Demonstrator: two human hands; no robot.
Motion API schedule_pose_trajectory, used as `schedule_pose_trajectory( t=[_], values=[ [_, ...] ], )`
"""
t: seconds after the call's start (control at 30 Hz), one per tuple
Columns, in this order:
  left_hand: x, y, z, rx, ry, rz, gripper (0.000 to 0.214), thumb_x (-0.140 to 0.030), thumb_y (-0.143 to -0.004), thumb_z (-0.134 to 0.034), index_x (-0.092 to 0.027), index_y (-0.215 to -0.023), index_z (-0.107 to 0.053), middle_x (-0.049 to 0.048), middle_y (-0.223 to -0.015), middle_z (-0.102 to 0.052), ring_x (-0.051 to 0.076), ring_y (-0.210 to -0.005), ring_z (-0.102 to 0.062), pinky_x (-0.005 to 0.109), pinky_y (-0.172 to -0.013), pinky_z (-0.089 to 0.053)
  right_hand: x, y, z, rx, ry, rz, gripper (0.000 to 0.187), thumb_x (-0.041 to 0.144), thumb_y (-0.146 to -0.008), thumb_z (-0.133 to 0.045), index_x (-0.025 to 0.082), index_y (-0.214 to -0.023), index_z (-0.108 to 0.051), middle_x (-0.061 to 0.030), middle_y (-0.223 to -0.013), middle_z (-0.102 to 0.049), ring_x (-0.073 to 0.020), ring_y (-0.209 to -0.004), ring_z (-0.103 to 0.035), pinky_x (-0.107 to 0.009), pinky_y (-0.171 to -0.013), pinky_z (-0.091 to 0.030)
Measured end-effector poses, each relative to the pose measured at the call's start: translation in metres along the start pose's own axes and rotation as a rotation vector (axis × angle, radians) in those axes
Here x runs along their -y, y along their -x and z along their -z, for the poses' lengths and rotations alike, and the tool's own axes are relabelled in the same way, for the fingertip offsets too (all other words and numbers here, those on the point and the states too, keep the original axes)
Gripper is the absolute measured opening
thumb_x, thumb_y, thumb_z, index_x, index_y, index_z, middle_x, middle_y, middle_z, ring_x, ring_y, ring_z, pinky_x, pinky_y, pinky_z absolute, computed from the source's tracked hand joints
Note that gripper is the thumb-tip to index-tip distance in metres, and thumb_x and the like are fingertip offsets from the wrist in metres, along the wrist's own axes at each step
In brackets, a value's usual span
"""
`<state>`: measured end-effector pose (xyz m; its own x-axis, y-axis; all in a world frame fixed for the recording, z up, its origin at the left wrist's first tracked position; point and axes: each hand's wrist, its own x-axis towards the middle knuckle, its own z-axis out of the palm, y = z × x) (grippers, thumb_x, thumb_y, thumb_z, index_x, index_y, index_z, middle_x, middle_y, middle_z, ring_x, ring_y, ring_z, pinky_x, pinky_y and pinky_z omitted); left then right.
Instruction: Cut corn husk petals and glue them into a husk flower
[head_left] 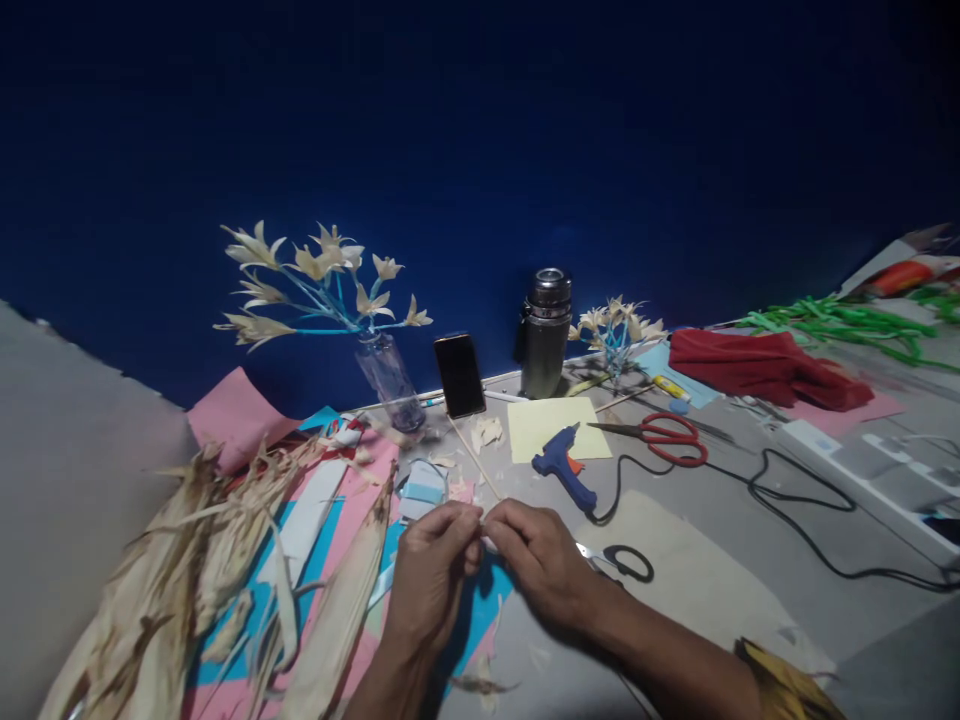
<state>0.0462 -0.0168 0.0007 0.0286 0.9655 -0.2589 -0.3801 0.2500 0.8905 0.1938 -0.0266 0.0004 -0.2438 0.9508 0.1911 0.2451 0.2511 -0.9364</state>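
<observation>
My left hand and my right hand meet fingertip to fingertip above the table. Both are pinched closed, and the fingers hide what is between them; only a small pale bit shows beside the right fingers. Behind them a thin stick slants toward the right knuckles. Small scissors with a black handle lie just right of my right hand, partly covered by it. Close beyond the left hand sits a small pile of light-blue pieces. Dried corn husks spread to the left over blue and pink paper.
A blue glue gun rests by a yellow sheet, its cord trailing right to a white power strip. Red-handled scissors, a phone, a flask, a glass vase of flowers and a red cloth stand or lie farther back.
</observation>
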Motion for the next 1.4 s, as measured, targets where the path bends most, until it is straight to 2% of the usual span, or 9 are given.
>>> schedule_pose_trajectory(
  t=[0.13,0.27,0.4,0.6,0.73,0.87,1.2,1.3,1.4],
  values=[
    [0.004,-0.003,-0.003,-0.004,0.035,-0.004,0.04,-0.04,-0.066,-0.087,-0.014,-0.054,-0.059,-0.0038,-0.047,-0.048,0.006,-0.046,-0.042,0.019,-0.047,-0.031,-0.009,0.0,0.0,0.022,-0.068,-0.094,0.032,0.036,-0.099,-0.047,0.019,-0.075,-0.058,0.0019,-0.066,-0.055,-0.0132,-0.063,-0.051,-0.025,-0.062,-0.039],
    [0.008,-0.004,-0.003,-0.012,0.051,-0.01,0.038,-0.037,-0.065,-0.087,-0.014,-0.056,-0.057,-0.0047,-0.047,-0.048,0.005,-0.044,-0.04,0.019,-0.046,-0.029,-0.015,0.002,-0.001,0.06,-0.192,-0.192,0.026,0.04,-0.095,-0.054,0.017,-0.085,-0.06,0.0038,-0.064,-0.051,-0.012,-0.058,-0.045,-0.024,-0.055,-0.035],
    [0.011,-0.003,-0.001,-0.005,0.088,-0.01,0.038,-0.034,-0.066,-0.087,-0.015,-0.059,-0.054,-0.0059,-0.047,-0.048,0.005,-0.044,-0.039,0.018,-0.047,-0.028,-0.018,0.003,-0.003,0.067,-0.194,-0.189,0.026,0.042,-0.094,-0.057,0.018,-0.084,-0.06,0.004,-0.062,-0.051,-0.0117,-0.057,-0.045,-0.025,-0.055,-0.035],
    [0.011,0.001,0.001,0.142,0.035,0.007,0.033,-0.039,-0.073,-0.082,-0.015,-0.092,-0.072,-0.0056,-0.052,-0.049,0.007,-0.048,-0.043,0.021,-0.051,-0.034,-0.023,0.002,-0.002,0.114,-0.415,-0.241,0.035,0.048,-0.093,-0.061,0.016,-0.08,-0.065,-0.0007,-0.064,-0.061,-0.0125,-0.058,-0.05,-0.025,-0.055,-0.038],
    [0.009,0.001,0.003,0.08,-0.056,-0.04,0.028,-0.038,-0.072,-0.083,-0.011,-0.073,-0.075,-0.0009,-0.06,-0.055,0.006,-0.051,-0.044,0.021,-0.05,-0.032,-0.028,0.002,-0.002,0.155,-0.502,-0.302,0.035,0.048,-0.092,-0.064,0.015,-0.078,-0.064,0.0025,-0.059,-0.056,-0.0086,-0.05,-0.041,-0.022,-0.049,-0.029],
    [0.007,0.0,0.005,0.062,-0.042,0.003,0.028,-0.033,-0.065,-0.087,-0.012,-0.059,-0.069,-0.0017,-0.057,-0.053,0.007,-0.051,-0.044,0.021,-0.049,-0.031,-0.028,0.004,-0.001,0.244,-0.47,-0.293,0.038,0.05,-0.093,-0.061,0.015,-0.079,-0.064,0.0031,-0.059,-0.056,-0.0074,-0.047,-0.037,-0.022,-0.046,-0.025],
    [-0.002,-0.002,0.005,-0.018,0.127,-0.065,0.045,-0.03,-0.059,-0.089,-0.016,-0.053,-0.047,-0.007,-0.054,-0.045,0.005,-0.047,-0.04,0.021,-0.049,-0.034,-0.018,0.004,0.001,0.296,-0.492,-0.357,0.038,0.052,-0.089,-0.066,0.014,-0.084,-0.065,0.0006,-0.063,-0.064,-0.0075,-0.047,-0.041,-0.021,-0.046,-0.027],
    [-0.003,0.0,0.004,0.011,0.166,-0.063,0.04,-0.032,-0.063,-0.089,-0.016,-0.059,-0.052,-0.0068,-0.055,-0.046,0.006,-0.048,-0.042,0.021,-0.05,-0.035,-0.02,0.004,0.0,0.303,-0.557,-0.376,0.038,0.052,-0.087,-0.069,0.014,-0.085,-0.066,0.002,-0.059,-0.06,-0.0065,-0.045,-0.038,-0.021,-0.044,-0.023],
    [-0.003,0.004,0.006,0.138,0.156,0.036,0.039,-0.044,-0.067,-0.087,-0.015,-0.086,-0.069,-0.0029,-0.061,-0.056,0.009,-0.054,-0.05,0.023,-0.055,-0.041,-0.021,0.003,-0.001,0.295,-0.751,-0.45,0.038,0.051,-0.082,-0.073,0.014,-0.083,-0.065,0.0052,-0.054,-0.054,-0.0046,-0.041,-0.03,-0.02,-0.042,-0.017]
  ],
)
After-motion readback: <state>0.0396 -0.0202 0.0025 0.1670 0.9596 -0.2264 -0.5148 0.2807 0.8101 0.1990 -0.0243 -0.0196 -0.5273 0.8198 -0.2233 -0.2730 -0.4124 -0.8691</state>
